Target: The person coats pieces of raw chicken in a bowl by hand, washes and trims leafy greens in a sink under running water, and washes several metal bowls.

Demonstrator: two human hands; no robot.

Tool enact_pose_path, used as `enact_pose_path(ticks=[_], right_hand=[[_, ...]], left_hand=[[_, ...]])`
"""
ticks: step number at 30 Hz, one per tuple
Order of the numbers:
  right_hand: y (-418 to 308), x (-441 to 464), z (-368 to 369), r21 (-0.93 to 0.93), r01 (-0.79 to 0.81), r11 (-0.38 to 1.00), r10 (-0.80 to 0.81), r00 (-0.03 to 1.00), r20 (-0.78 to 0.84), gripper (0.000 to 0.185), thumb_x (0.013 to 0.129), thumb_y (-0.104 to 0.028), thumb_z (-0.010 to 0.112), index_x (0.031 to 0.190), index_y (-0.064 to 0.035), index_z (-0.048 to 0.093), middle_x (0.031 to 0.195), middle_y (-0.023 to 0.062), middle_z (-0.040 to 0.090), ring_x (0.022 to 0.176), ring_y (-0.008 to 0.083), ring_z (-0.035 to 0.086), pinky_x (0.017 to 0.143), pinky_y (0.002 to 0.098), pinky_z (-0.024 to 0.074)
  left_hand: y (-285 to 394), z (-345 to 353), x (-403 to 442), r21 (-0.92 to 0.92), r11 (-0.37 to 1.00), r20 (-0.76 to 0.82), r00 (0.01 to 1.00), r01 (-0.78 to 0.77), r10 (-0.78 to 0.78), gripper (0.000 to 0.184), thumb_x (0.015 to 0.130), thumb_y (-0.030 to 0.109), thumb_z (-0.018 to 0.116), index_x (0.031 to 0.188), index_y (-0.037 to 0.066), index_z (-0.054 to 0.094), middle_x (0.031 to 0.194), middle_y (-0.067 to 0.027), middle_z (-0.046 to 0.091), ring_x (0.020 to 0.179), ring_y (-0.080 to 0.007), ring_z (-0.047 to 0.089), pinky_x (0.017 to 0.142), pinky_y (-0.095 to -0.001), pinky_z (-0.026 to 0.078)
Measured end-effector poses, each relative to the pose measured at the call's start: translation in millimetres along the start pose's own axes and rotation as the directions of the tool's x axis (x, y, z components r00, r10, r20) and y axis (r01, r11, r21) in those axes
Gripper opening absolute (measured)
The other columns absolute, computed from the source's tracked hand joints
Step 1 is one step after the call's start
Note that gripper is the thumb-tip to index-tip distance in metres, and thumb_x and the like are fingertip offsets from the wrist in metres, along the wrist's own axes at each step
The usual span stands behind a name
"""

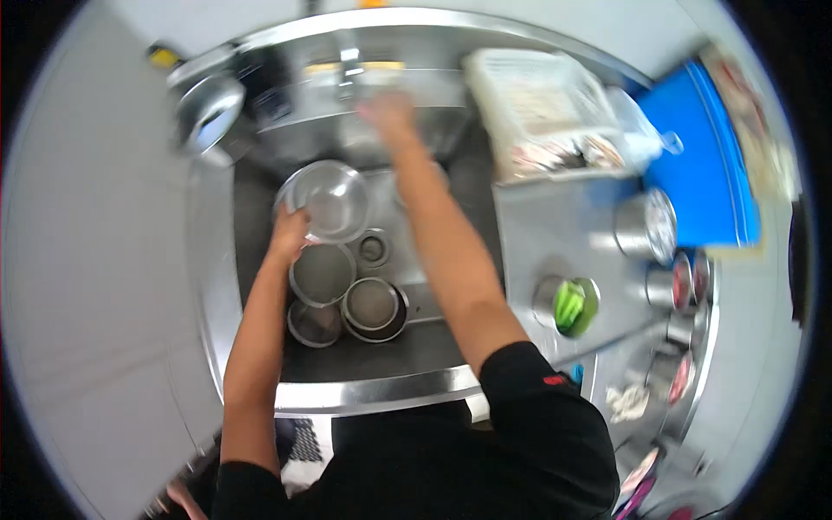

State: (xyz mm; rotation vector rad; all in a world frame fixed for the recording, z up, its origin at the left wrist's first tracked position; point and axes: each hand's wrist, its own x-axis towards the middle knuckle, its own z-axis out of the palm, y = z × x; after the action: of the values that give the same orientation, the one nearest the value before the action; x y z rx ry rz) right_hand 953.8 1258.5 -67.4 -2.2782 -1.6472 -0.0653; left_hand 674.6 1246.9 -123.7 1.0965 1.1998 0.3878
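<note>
My left hand [290,234] is closed on the rim of a pale, shiny round bowl [331,204], which it holds over the left side of the steel sink [442,351]. Whether the bowl is metal or clear plastic, I cannot tell. Below it in the basin lie several round containers, among them a grey one [322,276], a nested pair [373,305] and a darker one [314,325]. My right hand [387,114] reaches to the back wall of the sink, just right of and below the faucet [348,65]. Motion smears its fingers.
A metal pot [212,113] stands at the back left corner. Right of the sink, the steel counter [555,225] bears a white plastic basket [494,113], a container with green vegetables [568,303] and a metal canister [646,227]. Behind stands a blue bin [706,165].
</note>
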Motion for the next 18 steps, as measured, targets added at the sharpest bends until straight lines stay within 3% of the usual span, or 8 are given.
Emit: enact_pose_path(ticks=[1,2,3,8,11,13,15,18], right_hand=[[-8.8,3.0,4.0,0.156,-0.104,0.982,0.129,0.978,-0.161,0.025,0.082,-0.026,0.061,0.077,-0.0022,0.064,0.074,0.0168,0.064,0.074,0.0314,0.062,0.071,0.0479,0.0453],[-12.0,26.4,52.5,0.867,-0.167,0.470,0.543,0.829,-0.134,0.019,0.083,-0.018,0.055,0.082,-0.0005,0.062,0.083,0.0188,0.063,0.078,0.0353,0.060,0.071,0.0483,0.0447],[-25.2,11.0,8.4,0.749,-0.171,0.640,0.446,0.876,-0.181,0.018,0.084,-0.014,0.049,0.087,0.0010,0.060,0.092,0.0220,0.061,0.086,0.0387,0.059,0.074,0.0475,0.0447],[-62.0,-60.3,-24.9,0.901,-0.101,0.422,0.488,0.863,-0.132,0.019,0.074,-0.017,0.064,0.083,-0.0022,0.056,0.076,0.0185,0.060,0.080,0.0363,0.059,0.070,0.0440,0.0464],[-32.8,-84.3,36.1,0.468,0.031,0.883,0.058,0.983,-0.175,0.016,0.057,-0.013,0.069,0.063,-0.0035,0.057,0.066,0.0143,0.057,0.066,0.0325,0.056,0.061,0.0419,0.0460],[-20.1,-99.9,47.3,0.904,-0.097,0.416,0.416,0.904,-0.094,0.015,0.063,-0.013,0.069,0.069,-0.0041,0.059,0.067,0.0151,0.058,0.062,0.0342,0.057,0.057,0.0412,0.0446],[-9.5,-111.5,18.2,0.542,-0.393,0.743,0.461,0.887,0.010,0.010,0.075,-0.012,0.061,0.079,-0.0029,0.060,0.074,0.0176,0.062,0.070,0.0352,0.061,0.062,0.0416,0.0476],[15.2,-115.5,73.2,0.341,-0.547,0.765,0.529,0.835,0.151,0.021,0.078,-0.012,0.058,0.098,-0.0051,0.062,0.095,0.0204,0.064,0.093,0.0380,0.061,0.081,0.0462,0.0480]], left_hand=[[-15.3,1.7,22.0,0.069,0.996,-0.021,0.998,0.053,-0.052,0.063,0.080,0.013,0.049,0.137,0.002,0.024,0.121,-0.0245,0.046,0.104,-0.0383,0.055,0.065,-0.0475,0.059],[-4.0,14.7,20.7,0.099,0.995,0.046,0.999,0.014,-0.019,0.069,0.080,0.019,0.051,0.140,0.003,0.020,0.128,-0.0257,0.042,0.113,-0.0392,0.049,0.068,-0.0478,0.058],[2.5,21.9,28.4,0.193,0.981,0.121,0.993,-0.015,-0.008,0.072,0.081,0.022,0.051,0.142,0.003,0.018,0.126,-0.0248,0.044,0.111,-0.0384,0.051,0.064,-0.0459,0.059],[19.0,82.9,77.2,0.499,0.766,0.465,0.871,-0.404,0.156,0.050,0.084,0.024,0.056,0.128,0.003,0.045,0.125,-0.0178,0.052,0.101,-0.0304,0.060,0.064,-0.0380,0.057],[-44.4,81.1,147.5,0.446,-0.014,0.611,0.293,-0.895,0.736,0.037,0.082,0.024,0.062,0.113,0.005,0.057,0.114,-0.0116,0.060,0.095,-0.0292,0.061,0.072,-0.0377,0.053],[-37.7,114.6,112.9,0.375,0.170,0.542,0.364,-0.911,0.758,0.034,0.078,0.020,0.063,0.108,0.006,0.059,0.106,-0.0136,0.063,0.091,-0.0315,0.062,0.075,-0.0394,0.051],[-41.5,132.3,82.3,0.527,0.317,0.574,0.605,-0.789,0.551,0.031,0.074,0.010,0.060,0.104,0.007,0.061,0.101,-0.0181,0.064,0.090,-0.0345,0.062,0.076,-0.0415,0.050],[-70.8,133.1,74.3,0.669,0.383,0.595,0.768,-0.637,0.237,0.055,0.073,0.005,0.061,0.126,0.007,0.050,0.126,-0.0252,0.049,0.110,-0.0387,0.054,0.092,-0.0408,0.046]])
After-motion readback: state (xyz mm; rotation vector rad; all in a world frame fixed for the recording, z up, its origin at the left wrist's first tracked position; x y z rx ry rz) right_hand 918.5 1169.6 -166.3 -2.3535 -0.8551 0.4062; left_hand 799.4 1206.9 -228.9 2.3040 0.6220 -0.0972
